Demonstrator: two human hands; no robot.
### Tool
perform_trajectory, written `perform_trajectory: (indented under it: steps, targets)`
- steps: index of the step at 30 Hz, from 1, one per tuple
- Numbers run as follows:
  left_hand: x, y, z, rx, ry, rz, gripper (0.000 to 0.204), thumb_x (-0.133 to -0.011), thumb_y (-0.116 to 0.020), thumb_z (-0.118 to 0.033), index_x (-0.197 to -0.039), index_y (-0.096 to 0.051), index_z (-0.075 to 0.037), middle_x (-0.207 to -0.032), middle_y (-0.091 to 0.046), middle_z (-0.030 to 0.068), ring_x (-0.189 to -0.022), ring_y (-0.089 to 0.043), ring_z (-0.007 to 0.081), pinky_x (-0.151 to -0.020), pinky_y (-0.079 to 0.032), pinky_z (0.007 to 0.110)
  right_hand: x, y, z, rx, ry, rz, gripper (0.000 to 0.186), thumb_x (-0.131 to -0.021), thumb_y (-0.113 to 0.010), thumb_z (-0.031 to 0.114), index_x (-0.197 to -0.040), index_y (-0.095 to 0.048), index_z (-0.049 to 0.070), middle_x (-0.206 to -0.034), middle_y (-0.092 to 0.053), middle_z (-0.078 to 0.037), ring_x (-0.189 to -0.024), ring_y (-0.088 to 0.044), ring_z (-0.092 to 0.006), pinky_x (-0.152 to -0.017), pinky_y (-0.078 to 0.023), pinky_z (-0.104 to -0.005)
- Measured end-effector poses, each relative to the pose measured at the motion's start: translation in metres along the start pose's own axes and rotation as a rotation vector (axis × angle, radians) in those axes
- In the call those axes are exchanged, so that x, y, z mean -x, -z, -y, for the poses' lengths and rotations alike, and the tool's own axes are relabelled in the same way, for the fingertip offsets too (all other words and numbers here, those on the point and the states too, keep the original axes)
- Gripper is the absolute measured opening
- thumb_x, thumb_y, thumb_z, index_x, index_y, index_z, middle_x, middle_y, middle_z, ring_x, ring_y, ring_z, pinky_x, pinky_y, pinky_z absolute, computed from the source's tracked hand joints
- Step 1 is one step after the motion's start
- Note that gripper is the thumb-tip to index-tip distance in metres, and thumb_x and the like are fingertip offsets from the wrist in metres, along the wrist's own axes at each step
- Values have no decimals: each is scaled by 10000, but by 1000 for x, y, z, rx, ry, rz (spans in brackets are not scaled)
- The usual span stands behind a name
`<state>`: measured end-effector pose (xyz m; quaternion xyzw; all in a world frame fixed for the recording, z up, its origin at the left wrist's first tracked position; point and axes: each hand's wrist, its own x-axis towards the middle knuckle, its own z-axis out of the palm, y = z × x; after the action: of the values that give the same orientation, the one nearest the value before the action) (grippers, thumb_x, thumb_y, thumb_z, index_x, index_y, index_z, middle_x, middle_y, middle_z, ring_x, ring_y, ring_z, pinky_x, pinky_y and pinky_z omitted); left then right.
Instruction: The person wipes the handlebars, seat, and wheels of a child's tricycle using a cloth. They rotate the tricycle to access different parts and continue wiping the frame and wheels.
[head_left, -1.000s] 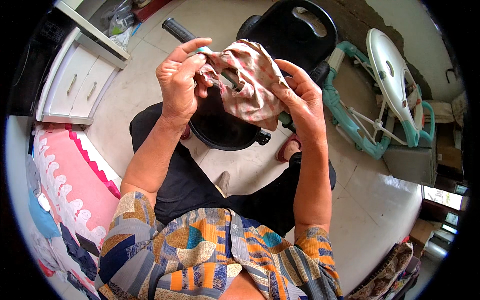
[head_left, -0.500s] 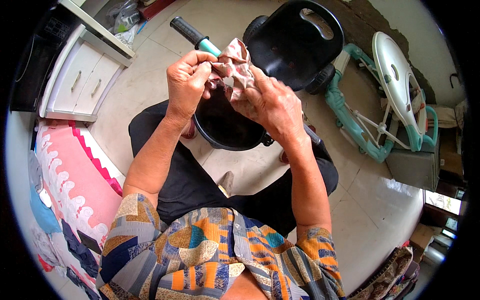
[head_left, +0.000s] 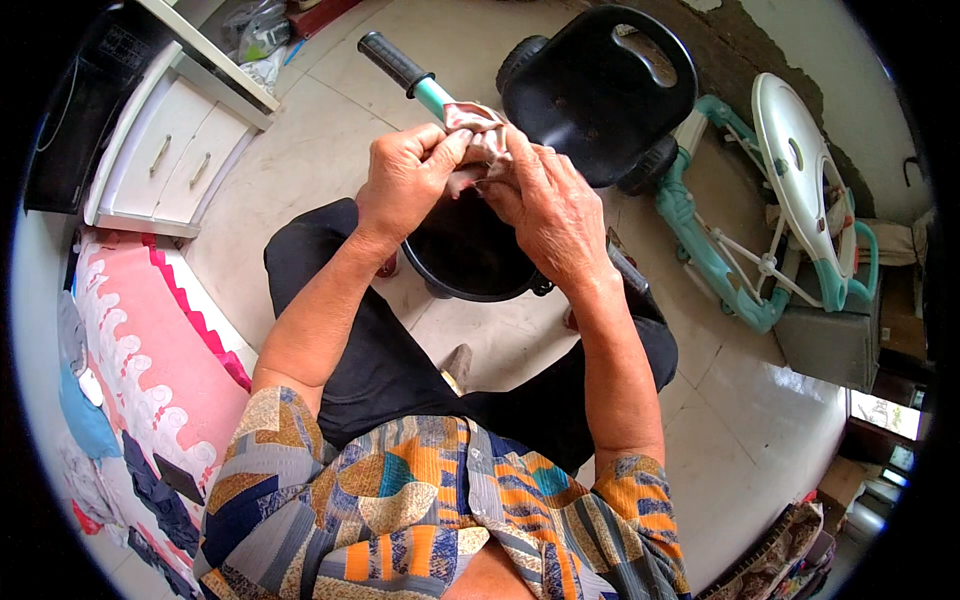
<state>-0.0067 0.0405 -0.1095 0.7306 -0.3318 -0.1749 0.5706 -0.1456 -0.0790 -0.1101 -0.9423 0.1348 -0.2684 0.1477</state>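
A crumpled cloth (head_left: 476, 120), pale with reddish patches, is bunched between my two hands at the teal bar of a child's ride-on. Its lower folds are hidden by my fingers. My left hand (head_left: 408, 185) pinches the cloth's left side between thumb and fingers. On the other side my right hand (head_left: 552, 210) is closed over the cloth, fingers pointing up and inward. A black grip (head_left: 393, 64) caps the teal bar (head_left: 433, 97) beyond my left hand. Beneath my hands, between my knees, is a round black tub-shaped part (head_left: 465, 260).
A black seat (head_left: 590, 110) with a handle slot and dark wheels lies beyond my right hand. Farther right a teal-and-white folding frame (head_left: 745, 250) stands on a grey box (head_left: 830, 340). White drawers (head_left: 180, 150) and a pink-covered bed (head_left: 150, 350) are at left.
Both hands have come down slightly and the left has moved right. The cloth, which stood up loosely spread, is now bunched tighter. The ride-on has shifted a little right in view.
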Motion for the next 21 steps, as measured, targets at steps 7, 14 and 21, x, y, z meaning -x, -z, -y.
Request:
perform_trajectory:
  steps: [7,14,21]
  targets:
    - [-11,17,4,165,10,-100,168,-923,-658,-158,-879,-667,4,-578,-552,-11,-524,-491,50,-475,-417,238,-2,-4,1,-15,-144,119,350,-863,-669,324,-1025,-523,50,-903,-595,-156,-707,-655,-355,-609,-529,-451]
    - [-80,38,25,-429,-587,-520,328,-908,-660,-297,-1121,-673,-49,-1143,-581,118,-1067,-519,251,-915,-432,379,-12,2,5,-29,-242,284,380,-875,-655,379,-965,-518,36,-849,-640,-196,-725,-666,-376,-605,-528,-454]
    - [-101,36,32,-402,-409,-375,262,-937,-605,-320,-972,-692,-75,-932,-608,82,-907,-592,271,-801,-481,384,-9,15,1,-92,-304,358,389,-880,-638,394,-944,-520,29,-843,-657,-217,-747,-657,-402,-657,-510,-484]
